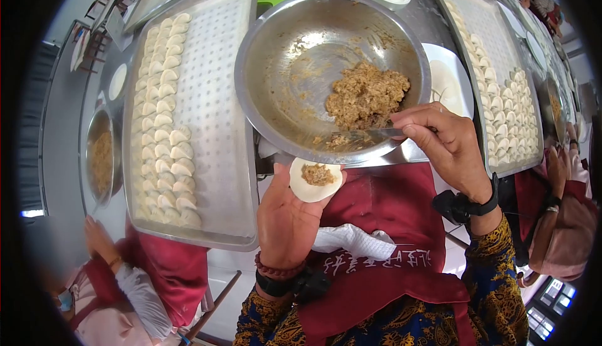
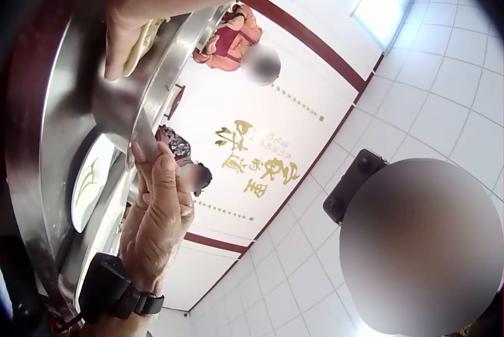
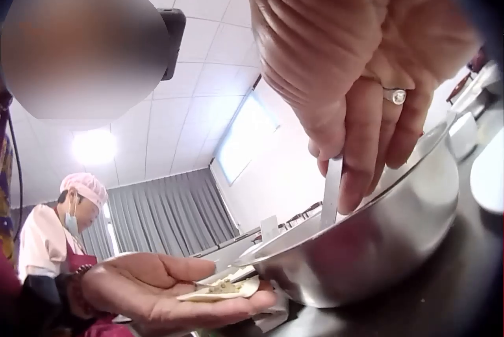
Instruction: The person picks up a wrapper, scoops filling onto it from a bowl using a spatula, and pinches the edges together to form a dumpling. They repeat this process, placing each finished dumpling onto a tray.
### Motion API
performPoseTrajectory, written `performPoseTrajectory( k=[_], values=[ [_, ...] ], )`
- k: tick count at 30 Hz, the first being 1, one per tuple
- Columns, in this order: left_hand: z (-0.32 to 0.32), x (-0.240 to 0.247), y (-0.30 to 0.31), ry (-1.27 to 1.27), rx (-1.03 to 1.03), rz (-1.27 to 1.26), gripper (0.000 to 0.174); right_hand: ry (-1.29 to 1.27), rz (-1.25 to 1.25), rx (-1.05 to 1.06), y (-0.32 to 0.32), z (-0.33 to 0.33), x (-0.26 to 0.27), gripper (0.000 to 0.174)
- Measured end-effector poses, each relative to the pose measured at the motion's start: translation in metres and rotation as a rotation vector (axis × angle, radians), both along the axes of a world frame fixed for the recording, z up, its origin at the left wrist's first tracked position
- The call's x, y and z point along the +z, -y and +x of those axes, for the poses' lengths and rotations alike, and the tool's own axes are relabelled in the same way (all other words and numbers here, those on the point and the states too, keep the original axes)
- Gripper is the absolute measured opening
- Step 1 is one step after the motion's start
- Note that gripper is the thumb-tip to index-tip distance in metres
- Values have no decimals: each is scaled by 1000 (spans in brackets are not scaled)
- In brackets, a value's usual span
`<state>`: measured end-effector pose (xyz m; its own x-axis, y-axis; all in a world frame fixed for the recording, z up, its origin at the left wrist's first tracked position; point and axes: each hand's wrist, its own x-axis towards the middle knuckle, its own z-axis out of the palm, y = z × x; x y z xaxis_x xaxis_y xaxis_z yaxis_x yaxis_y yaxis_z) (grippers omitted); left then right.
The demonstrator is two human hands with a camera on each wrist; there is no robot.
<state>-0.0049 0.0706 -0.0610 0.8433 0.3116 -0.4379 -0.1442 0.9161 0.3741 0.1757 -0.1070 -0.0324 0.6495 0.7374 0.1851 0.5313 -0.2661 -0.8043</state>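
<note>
Left hand [image 1: 285, 223]: palm up just outside the near rim of the large steel bowl [image 1: 282, 45], fingers stretched out, not curled round anything. It acts as a shelf, I judge, so the soft dough stays flat.
Wrapper [image 1: 304, 191]: a pale round of dough lying across the left fingers, a bare margin around its middle. That margin probably needs to stay clean if the edges are to stick.
Filling on the dough [image 1: 318, 173]: a small brown, crumbly mound near the wrapper's centre, likely set there to keep clear of the edge.
Right hand [image 1: 442, 148]: thumb and fingers pinched together on a thin metal spatula [image 1: 373, 133]. Holding it by the end seems to keep the knuckles out of the food.
Spatula: lying low inside the bowl's near side, scraps of mince around its blade.
Bowl: in front of the person, between two trays, presumably for a short reach. Its bulk of mince [image 1: 367, 92] is heaped towards the right.
Left tray [image 1: 222, 107]: folded dumplings [image 1: 164, 139] in tight, overlapping rows down one side, perhaps to save room.
White dish [image 1: 461, 73]: right of the bowl, holding flat pale rounds [image 1: 444, 82], handy for the right side.
</note>
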Motion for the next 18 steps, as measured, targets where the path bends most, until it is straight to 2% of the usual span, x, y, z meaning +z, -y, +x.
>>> performPoseTrajectory(
  k=[1,5,7,10,14,17,18],
  values=[
    [-1,0,0,2,4,1,56,-189,29,-37,1,-3,0,12],
    [-1,2,1,57,-14,6,57,-358,72,-71,7,-9,-1,16],
    [-1,4,2,67,-15,8,57,-561,162,-117,9,-13,-1,18],
    [-2,7,4,65,-3,12,57,-639,242,-139,11,-22,0,18],
    [-5,10,5,52,14,-9,57,-627,273,-137,14,-40,0,16],
    [-7,11,7,36,35,-20,57,-135,123,-32,16,-49,6,13],
    [-7,11,7,26,52,-30,57,-135,124,-31,17,-51,10,13]
  ],
)
